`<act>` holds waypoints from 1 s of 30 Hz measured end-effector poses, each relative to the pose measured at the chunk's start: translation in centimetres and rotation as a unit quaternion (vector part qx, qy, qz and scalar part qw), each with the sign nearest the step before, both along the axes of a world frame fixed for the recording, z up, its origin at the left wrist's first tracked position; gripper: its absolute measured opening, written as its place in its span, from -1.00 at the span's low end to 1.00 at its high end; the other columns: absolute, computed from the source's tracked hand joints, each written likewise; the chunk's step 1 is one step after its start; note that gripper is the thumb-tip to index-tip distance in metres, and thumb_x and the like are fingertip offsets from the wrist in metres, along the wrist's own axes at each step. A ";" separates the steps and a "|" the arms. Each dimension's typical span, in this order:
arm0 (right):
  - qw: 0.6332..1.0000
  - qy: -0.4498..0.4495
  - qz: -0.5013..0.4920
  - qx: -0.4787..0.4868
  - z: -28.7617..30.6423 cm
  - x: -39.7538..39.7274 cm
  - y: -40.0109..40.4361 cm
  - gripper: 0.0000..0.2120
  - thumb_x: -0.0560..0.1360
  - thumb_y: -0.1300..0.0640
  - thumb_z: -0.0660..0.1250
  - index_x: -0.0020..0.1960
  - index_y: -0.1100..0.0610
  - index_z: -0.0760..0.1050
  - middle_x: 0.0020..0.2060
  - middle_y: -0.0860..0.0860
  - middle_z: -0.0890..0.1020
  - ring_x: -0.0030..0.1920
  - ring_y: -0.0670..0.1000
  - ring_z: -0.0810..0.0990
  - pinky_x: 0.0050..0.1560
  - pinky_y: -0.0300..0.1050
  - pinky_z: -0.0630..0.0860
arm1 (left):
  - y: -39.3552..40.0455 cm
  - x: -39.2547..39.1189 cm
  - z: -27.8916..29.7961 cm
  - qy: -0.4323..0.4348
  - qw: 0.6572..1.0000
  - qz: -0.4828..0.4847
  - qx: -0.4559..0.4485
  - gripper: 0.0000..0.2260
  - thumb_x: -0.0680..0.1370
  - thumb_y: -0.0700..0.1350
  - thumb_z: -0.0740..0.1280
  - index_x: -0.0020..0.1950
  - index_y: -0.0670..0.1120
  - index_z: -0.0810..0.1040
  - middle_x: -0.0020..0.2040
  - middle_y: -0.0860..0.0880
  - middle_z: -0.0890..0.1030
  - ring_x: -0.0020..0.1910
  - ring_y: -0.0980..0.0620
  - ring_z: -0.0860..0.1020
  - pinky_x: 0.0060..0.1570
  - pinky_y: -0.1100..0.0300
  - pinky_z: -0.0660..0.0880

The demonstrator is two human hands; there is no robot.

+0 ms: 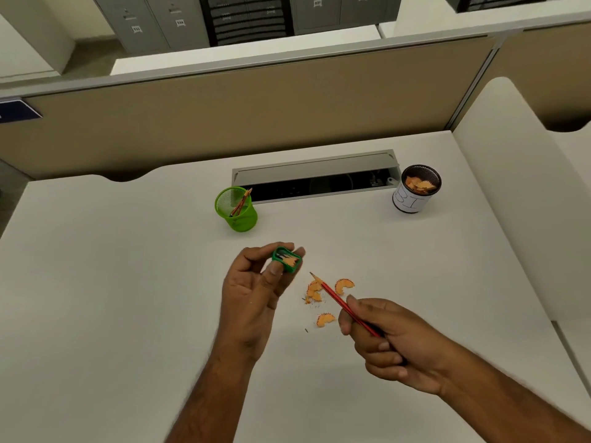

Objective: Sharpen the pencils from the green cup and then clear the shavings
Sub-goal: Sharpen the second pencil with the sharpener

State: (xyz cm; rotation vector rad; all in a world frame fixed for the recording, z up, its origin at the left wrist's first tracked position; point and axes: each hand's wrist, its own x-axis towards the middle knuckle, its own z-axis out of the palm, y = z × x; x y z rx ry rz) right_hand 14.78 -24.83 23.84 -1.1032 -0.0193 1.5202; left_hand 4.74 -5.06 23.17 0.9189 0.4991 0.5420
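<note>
Two hands work over the white counter (128, 282). The left hand (256, 292) pinches a small green sharpener (287, 259) between thumb and fingertips, lifted off the counter, its open side turned up so that orange shavings and dark bits show packed inside. The right hand (390, 340) grips a red pencil (339, 298) with dark stripes low on its shaft, fingers curled round it; the pencil slants up and to the left, and its tip is freshly cut to a pale wood cone with a dark lead point. The tip sits just apart from the sharpener, not inside it.

Several curled shavings (326, 298) lie on the counter under and beside the pencil, orange with scalloped red edges, along with a few dark specks of lead. One curl lies right of the pencil, a cluster lies left of it, and another lies nearer the person.

Farther back stands the green cup (236, 209), a mesh pot, upright, with a few more pencils (240, 203) leaning inside, points up. Well to its right stands a dark mesh bin (415, 190) wrapped in white paper with handwritten letters, holding more shavings. Between the two, a grey cable hatch (316, 174) is set in the counter, its lid raised.
</note>
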 end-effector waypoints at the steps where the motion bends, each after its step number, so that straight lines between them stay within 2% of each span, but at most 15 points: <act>1: 1.000 -0.014 -0.002 -0.001 0.1 0.0 -0.1 -0.64 0.63 -0.07 0.28 -0.09 0.22 0.60 -0.46 0.02 0.21 -0.52 -0.05 0.06 -0.54 -0.19 0.06 | 0.4 0.0 0.0 0.005 1.000 0.009 0.004 -0.83 0.53 -0.26 0.31 0.10 -0.15 0.60 0.12 -0.16 0.72 0.19 -0.22 0.69 0.16 0.03 0.64; 6: 0.998 -0.055 -0.001 0.014 0.0 0.1 -0.2 -0.68 0.63 -0.02 0.27 -0.04 0.22 0.61 -0.43 0.05 0.23 -0.51 -0.05 0.09 -0.53 -0.18 0.10 | 0.8 -0.3 -0.4 0.057 0.996 0.010 0.072 -0.80 0.53 -0.20 0.35 0.14 -0.11 0.63 0.14 -0.12 0.73 0.18 -0.15 0.70 0.20 0.02 0.62; 9: 0.996 -0.082 0.007 0.020 -0.3 0.3 -0.4 -0.73 0.62 0.01 0.31 -0.02 0.22 0.61 -0.40 0.06 0.24 -0.50 -0.04 0.12 -0.54 -0.21 0.17 | 0.9 -0.6 -1.5 0.128 0.963 -0.021 0.238 -0.80 0.57 -0.26 0.39 0.17 -0.07 0.66 0.12 -0.03 0.73 0.15 -0.03 0.71 0.17 0.10 0.64; 10: 0.995 -0.094 0.012 0.020 -0.4 0.3 -0.4 -0.74 0.61 0.01 0.33 -0.01 0.22 0.61 -0.39 0.07 0.24 -0.49 -0.03 0.13 -0.54 -0.21 0.19 | 1.2 -0.7 -2.1 0.151 0.931 -0.040 0.331 -0.79 0.59 -0.26 0.40 0.19 -0.06 0.67 0.14 0.01 0.72 0.16 -0.01 0.69 0.19 0.10 0.63; 11: 0.994 -0.108 0.015 0.018 -0.5 0.4 -0.4 -0.75 0.60 0.01 0.34 -0.01 0.21 0.62 -0.39 0.07 0.25 -0.48 -0.02 0.13 -0.53 -0.20 0.19 | 1.5 -0.8 -2.8 0.166 0.882 -0.069 0.436 -0.79 0.59 -0.23 0.41 0.21 -0.04 0.67 0.16 0.06 0.70 0.19 0.03 0.67 0.22 0.12 0.60; 13: 0.990 -0.143 0.022 0.006 -0.7 0.5 -0.3 -0.76 0.59 0.01 0.36 -0.01 0.19 0.63 -0.38 0.07 0.24 -0.45 -0.01 0.12 -0.50 -0.18 0.18 | 1.8 -1.0 -4.0 0.192 0.756 -0.130 0.612 -0.78 0.61 -0.14 0.41 0.24 0.01 0.66 0.21 0.11 0.65 0.25 0.12 0.60 0.24 0.16 0.56; 14: 0.986 -0.162 0.026 -0.001 -0.8 0.6 -0.2 -0.77 0.60 0.02 0.35 -0.02 0.19 0.64 -0.37 0.07 0.24 -0.43 0.00 0.11 -0.48 -0.15 0.16 | 1.8 -1.1 -4.4 0.201 0.709 -0.150 0.659 -0.78 0.62 -0.13 0.40 0.25 0.02 0.66 0.22 0.12 0.64 0.25 0.14 0.58 0.23 0.15 0.55; 15: 0.983 -0.182 0.027 -0.010 -0.9 0.7 -0.1 -0.76 0.62 0.03 0.33 -0.01 0.19 0.64 -0.36 0.06 0.24 -0.42 0.01 0.11 -0.45 -0.13 0.13 | 1.7 -1.1 -4.7 0.206 0.688 -0.160 0.677 -0.78 0.62 -0.13 0.40 0.26 0.03 0.65 0.23 0.11 0.64 0.24 0.13 0.57 0.23 0.15 0.55; 17: 0.976 -0.216 0.021 -0.024 -1.1 0.8 0.0 -0.71 0.67 0.02 0.27 0.00 0.21 0.64 -0.35 0.05 0.25 -0.39 0.02 0.12 -0.40 -0.10 0.11 | 1.4 -1.1 -4.7 0.205 0.702 -0.146 0.666 -0.77 0.62 -0.12 0.40 0.27 0.03 0.65 0.24 0.11 0.64 0.25 0.13 0.56 0.24 0.18 0.53; 20: 0.965 -0.259 0.003 -0.037 -1.4 1.0 -0.1 -0.63 0.70 -0.03 0.18 0.01 0.20 0.65 -0.36 0.04 0.30 -0.39 0.00 0.16 -0.38 -0.08 0.14 | 1.4 -0.9 -4.5 0.206 0.756 -0.100 0.613 -0.76 0.60 -0.11 0.42 0.26 0.01 0.65 0.23 0.11 0.65 0.26 0.16 0.58 0.25 0.17 0.55; 22: 0.955 -0.294 -0.002 -0.046 -1.5 1.2 -0.1 -0.66 0.71 0.00 0.19 -0.01 0.15 0.67 -0.36 0.05 0.33 -0.39 0.00 0.20 -0.37 -0.06 0.15 | 1.3 -0.9 -4.4 0.212 0.819 -0.076 0.528 -0.77 0.58 -0.18 0.44 0.23 -0.01 0.65 0.20 0.11 0.66 0.25 0.13 0.61 0.26 0.15 0.58; 24: 0.942 -0.330 -0.009 -0.052 -1.5 1.3 -0.1 -0.72 0.70 0.05 0.23 -0.02 0.10 0.68 -0.35 0.07 0.36 -0.37 0.00 0.23 -0.36 -0.07 0.16 | 1.0 -0.8 -3.7 0.205 0.903 -0.062 0.372 -0.75 0.58 -0.31 0.42 0.20 -0.05 0.65 0.17 0.05 0.70 0.22 0.03 0.66 0.26 0.09 0.60; 25: 0.934 -0.352 -0.014 -0.051 -1.5 1.3 -0.1 -0.75 0.70 0.06 0.25 -0.01 0.07 0.68 -0.35 0.07 0.37 -0.36 0.01 0.25 -0.36 -0.10 0.17 | 0.8 -0.8 -3.2 0.194 0.932 -0.052 0.303 -0.74 0.58 -0.36 0.40 0.19 -0.08 0.64 0.15 0.01 0.73 0.19 0.01 0.69 0.23 0.11 0.61; 27: 0.908 -0.417 -0.015 -0.048 -1.4 1.2 0.0 -0.81 0.68 0.06 0.29 0.01 0.01 0.67 -0.37 0.01 0.42 -0.36 -0.02 0.29 -0.35 -0.16 0.24 | 0.5 -1.0 -2.5 0.172 0.955 -0.037 0.238 -0.75 0.59 -0.39 0.36 0.18 -0.12 0.63 0.11 0.01 0.75 0.16 0.02 0.71 0.16 0.22 0.61; 30: 0.861 -0.507 -0.003 -0.051 -1.2 0.9 0.1 -0.88 0.65 -0.02 0.33 0.05 -0.05 0.64 -0.31 0.02 0.55 -0.34 0.00 0.40 -0.27 -0.13 0.36 | 0.2 -1.1 -2.0 0.153 0.965 -0.036 0.209 -0.76 0.60 -0.35 0.34 0.21 -0.11 0.61 0.13 0.04 0.75 0.19 0.05 0.70 0.11 0.24 0.62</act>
